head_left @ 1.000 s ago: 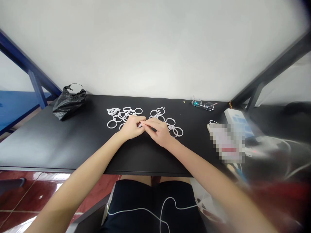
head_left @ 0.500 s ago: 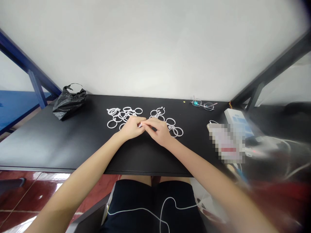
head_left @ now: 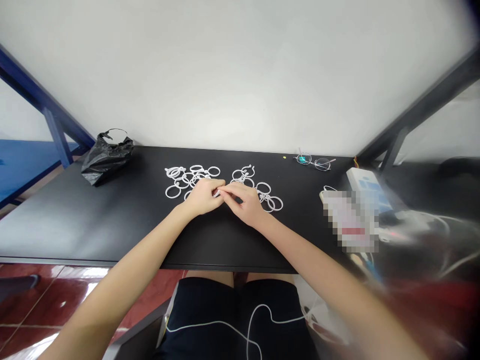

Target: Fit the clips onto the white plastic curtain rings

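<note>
My left hand (head_left: pixel 205 196) and my right hand (head_left: pixel 245 201) meet above the black table, fingertips touching. Both are closed in a pinch on a white ring (head_left: pixel 217 193); just a small white bit of it shows between the fingers, the rest being hidden. Behind and left of my left hand lies a loose group of thin white plastic rings (head_left: pixel 173 197), each with a small knob or eyelet. Another cluster of such rings (head_left: pixel 275 209) spreads behind and right of my right hand. One ring (head_left: pixel 252 171) at the back of that cluster appears to have a gap.
A black plastic bag (head_left: pixel 107 159) stands at the table's (head_left: pixel 123 225) back left. Eyeglasses (head_left: pixel 322 164) rest near the wall at the right. Closer in are a blurred-out phone-like object (head_left: pixel 348 220), a white box (head_left: pixel 365 187) and clear plastic with cables. A white cable (head_left: pixel 210 323) crosses my lap.
Hardly anything differs. Both hands stay pinched together at the same spot, with only a very slight shift of the fingers. The rings on the table have not moved.
</note>
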### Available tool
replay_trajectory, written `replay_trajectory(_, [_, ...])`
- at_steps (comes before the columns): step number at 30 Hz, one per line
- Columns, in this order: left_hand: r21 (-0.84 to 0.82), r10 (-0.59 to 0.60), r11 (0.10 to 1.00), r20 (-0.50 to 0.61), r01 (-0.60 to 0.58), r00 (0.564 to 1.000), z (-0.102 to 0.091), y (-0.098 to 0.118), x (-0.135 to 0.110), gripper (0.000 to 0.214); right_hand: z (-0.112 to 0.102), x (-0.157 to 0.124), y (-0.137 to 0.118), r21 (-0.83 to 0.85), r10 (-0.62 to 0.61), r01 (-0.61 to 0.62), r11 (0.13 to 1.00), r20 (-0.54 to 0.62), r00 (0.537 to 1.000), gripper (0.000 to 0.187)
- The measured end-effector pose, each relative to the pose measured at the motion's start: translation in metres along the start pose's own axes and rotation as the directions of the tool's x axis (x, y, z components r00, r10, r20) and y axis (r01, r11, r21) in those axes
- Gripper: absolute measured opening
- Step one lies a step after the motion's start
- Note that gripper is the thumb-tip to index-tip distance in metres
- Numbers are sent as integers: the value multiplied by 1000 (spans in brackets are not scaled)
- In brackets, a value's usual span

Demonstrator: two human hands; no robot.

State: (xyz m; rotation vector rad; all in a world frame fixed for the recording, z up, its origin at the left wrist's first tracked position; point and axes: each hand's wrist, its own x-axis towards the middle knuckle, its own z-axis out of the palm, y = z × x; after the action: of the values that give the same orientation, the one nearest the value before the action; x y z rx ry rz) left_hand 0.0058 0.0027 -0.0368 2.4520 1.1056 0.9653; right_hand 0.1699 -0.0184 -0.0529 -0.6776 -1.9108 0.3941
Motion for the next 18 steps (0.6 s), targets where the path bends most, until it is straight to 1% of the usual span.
replay_trajectory(2, [22, -17, 1000, -4, 17, 1000, -1, -1, 0, 26, 0, 0, 0, -10, 22, -22, 1000, 6, 1000, 17])
replay_trajectory(5, [56, -69, 996, -24, 70, 997, -4, -3, 0, 17, 0, 0, 1, -45, 36, -37, 998, -19, 999, 15])
replay_trajectory(7, [90, -99, 991, -52, 104, 994, -5, -5, 1, 11, -1, 1, 2, -85, 57, -61, 994, -42, 997, 15])
replay_trajectory(9, [151, -115, 980, -94, 129, 989, -7, -7, 1, 12, -2, 2, 5, -147, 98, -105, 984, -50, 994, 15])
replay_trajectory(11, [227, -124, 962, -136, 153, 983, -7, -8, 2, 19, -2, 2, 8, -249, 155, -162, 955, -45, 987, 14])
replay_trajectory(13, [295, -145, 937, -158, 187, 977, -8, -9, 2, 24, -3, 0, 11, -378, 222, -214, 901, -24, 975, 11])
replay_trajectory(15, [350, -188, 909, -145, 228, 971, -9, -11, 2, 25, -3, -2, 15, -480, 284, -241, 843, 17, 959, 10])
replay_trajectory(18, [403, -269, 870, -97, 285, 958, -10, -14, 2, 23, -2, -5, 19, -531, 344, -250, 810, 85, 935, 12])
